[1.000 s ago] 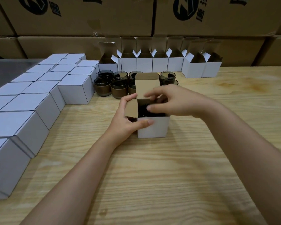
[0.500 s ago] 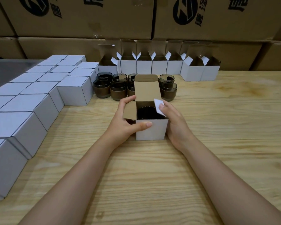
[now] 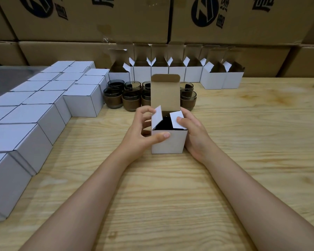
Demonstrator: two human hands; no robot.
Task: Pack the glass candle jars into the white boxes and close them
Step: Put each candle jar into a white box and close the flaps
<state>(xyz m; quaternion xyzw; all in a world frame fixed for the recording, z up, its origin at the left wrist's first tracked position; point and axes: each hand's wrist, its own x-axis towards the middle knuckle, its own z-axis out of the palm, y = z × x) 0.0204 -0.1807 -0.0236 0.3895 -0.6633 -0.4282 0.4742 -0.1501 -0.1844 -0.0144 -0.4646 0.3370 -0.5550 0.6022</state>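
In the middle of the frame a white box (image 3: 169,141) stands on the wooden table (image 3: 243,133) with its back flap (image 3: 165,93) up and 2 small side flaps (image 3: 157,115) leaning in. The left hand (image 3: 143,131) holds its left side and the right hand (image 3: 195,135) its right side, thumb on the right flap. Glass jars (image 3: 131,101) stand just behind it.

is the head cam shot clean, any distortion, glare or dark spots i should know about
Head view: wide-angle bowing stretches the closed white boxes at the left edge and curves the brown cartons behind; the light is soft, with only faint shadows on the table and no strong glare; the inside of the held box reads only as black; the jars behind look slightly soft.
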